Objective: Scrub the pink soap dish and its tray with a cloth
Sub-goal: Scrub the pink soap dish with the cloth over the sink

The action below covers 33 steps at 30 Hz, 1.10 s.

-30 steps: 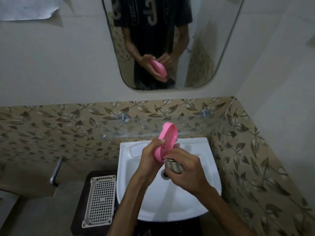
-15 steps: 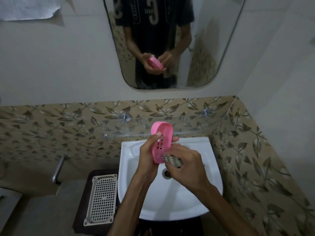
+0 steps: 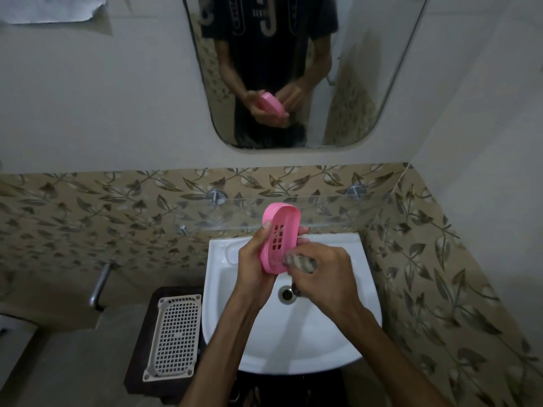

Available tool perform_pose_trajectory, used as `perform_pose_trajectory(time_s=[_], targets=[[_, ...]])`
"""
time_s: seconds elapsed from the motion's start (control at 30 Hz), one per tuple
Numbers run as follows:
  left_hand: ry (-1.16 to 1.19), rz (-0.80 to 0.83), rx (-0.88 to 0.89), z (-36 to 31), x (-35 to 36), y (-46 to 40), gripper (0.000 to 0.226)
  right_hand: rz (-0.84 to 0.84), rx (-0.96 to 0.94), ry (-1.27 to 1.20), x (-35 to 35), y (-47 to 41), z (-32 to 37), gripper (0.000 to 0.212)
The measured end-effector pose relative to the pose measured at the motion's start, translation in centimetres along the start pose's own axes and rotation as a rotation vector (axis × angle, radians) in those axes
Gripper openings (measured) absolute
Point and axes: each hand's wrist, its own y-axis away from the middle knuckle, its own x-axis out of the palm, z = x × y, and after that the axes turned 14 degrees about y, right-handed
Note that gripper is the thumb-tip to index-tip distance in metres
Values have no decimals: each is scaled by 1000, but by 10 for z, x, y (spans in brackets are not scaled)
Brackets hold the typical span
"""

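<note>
Above the white sink (image 3: 223, 289), the left hand (image 3: 252, 259) grips the pink soap dish (image 3: 280, 239) upright, fingers curled round its edges, slotted face toward the camera. The right hand (image 3: 326, 274) pinches a bunched cloth (image 3: 301, 262) against the dish's lower end (contact zone partly hidden). Step in hand: scrubbing the slotted pink piece. The next move likely calls for working the cloth up across the slots, then turning the piece; whether a second part awaits cannot be told.
</note>
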Motion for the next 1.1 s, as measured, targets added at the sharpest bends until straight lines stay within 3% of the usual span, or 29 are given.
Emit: perform_pose_trajectory(time_s=[0.27, 0.67, 0.87, 0.97, 1.1], targets=[[-14, 61, 33, 2, 0, 3, 51, -19, 6, -5, -1, 0, -2, 18], [-5, 13, 14, 5, -3, 5, 49, -25, 25, -3, -5, 0, 0, 17], [-6, -38, 32, 5, 1, 1, 35, -86, -87, 128, -15, -14, 4, 17], [7, -20, 28, 4, 1, 2, 39, 18, -165, 181, -15, -10, 2, 14], [18, -4, 34, 7, 1, 4, 45, 34, -18, 41, -11, -1, 0, 17]])
